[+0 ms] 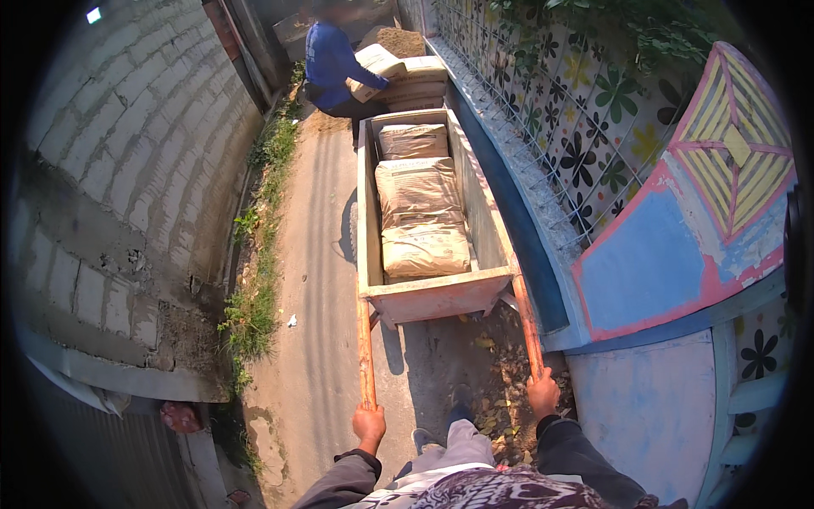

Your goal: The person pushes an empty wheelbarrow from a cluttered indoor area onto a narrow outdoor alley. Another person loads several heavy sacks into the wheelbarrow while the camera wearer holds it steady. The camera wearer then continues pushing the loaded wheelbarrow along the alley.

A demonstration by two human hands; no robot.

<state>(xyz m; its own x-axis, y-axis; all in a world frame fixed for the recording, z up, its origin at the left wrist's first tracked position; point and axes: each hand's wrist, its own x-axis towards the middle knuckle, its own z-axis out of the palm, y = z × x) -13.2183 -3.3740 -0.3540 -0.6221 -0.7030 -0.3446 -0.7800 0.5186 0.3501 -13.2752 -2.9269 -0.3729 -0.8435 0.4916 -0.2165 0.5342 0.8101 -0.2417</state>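
Note:
My left hand is closed around the end of the cart's left orange handle. The right orange handle is gripped the same way by my right hand. Both handles run forward to a long wooden handcart with open top and pale, worn sides. Inside lie several brown paper sacks: a near sack, a middle sack and a far sack. Part of a wheel shows beside the cart's left wall.
A person in a blue shirt bends over a sack beside stacked sacks and a sand heap. A block wall and weeds border the left; a low blue wall with flower-patterned fencing runs close along the right.

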